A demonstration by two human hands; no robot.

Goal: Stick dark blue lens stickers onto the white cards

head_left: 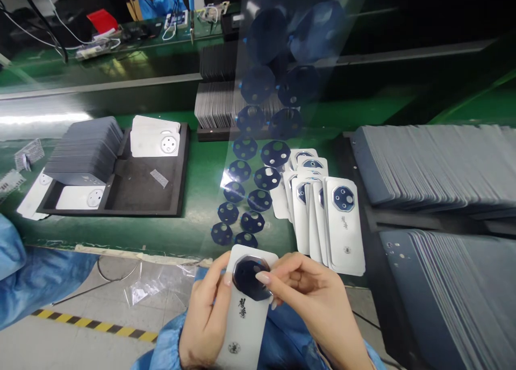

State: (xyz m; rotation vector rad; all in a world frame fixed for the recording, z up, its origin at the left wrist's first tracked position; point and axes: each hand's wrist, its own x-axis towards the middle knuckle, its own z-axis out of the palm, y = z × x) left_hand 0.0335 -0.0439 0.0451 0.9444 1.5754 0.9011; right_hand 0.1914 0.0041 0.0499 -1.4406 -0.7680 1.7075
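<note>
White cover (245, 311) upright-ish, long axis toward bench, round dark end up; left hand (205, 319) gripping it, right hand (312, 297) pinching dark sticker (252, 277).

A black tray (183, 160) holds stacked grey plates (86, 150) at left.

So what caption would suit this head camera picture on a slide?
Left hand holds a white panel while the right hand presses a dark disc onto it.

Green bench (201, 160) carries black tray (141, 190), white covers (342, 225), sticker sheet (250, 198).
</note>
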